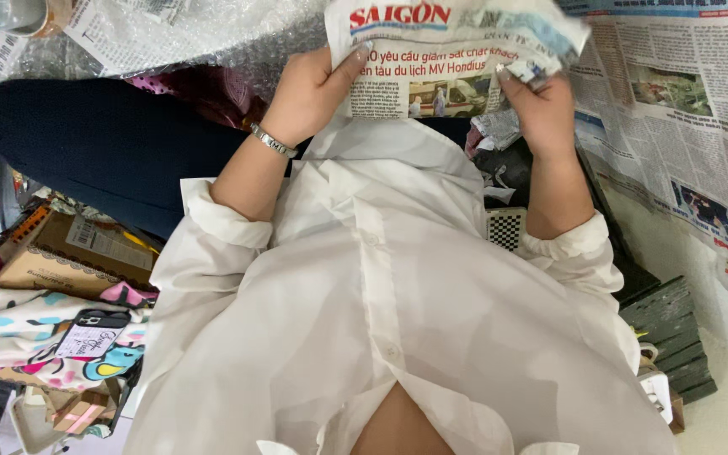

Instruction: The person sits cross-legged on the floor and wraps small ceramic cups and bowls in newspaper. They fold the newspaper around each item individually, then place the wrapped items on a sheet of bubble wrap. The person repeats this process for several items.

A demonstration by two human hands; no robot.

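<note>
Two hands, left (pixel 309 88), right (pixel 541 109), gripping folded newspaper (pixel 440 59)

Both forearms reach forward, sleeves rolled to the elbows. The left hand (pixel 309 88) and right hand (pixel 541 109) are raised, fingers curled closed in a grip.

Single head cam, looking steeply down & close over wearer's white button-up shirt (pixel 381 295) toward raised hands, floor beyond.

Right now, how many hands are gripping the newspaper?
2. The left hand grips the left edge of the folded newspaper; the right hand pinches its crumpled right edge. No other hands in view.
</note>
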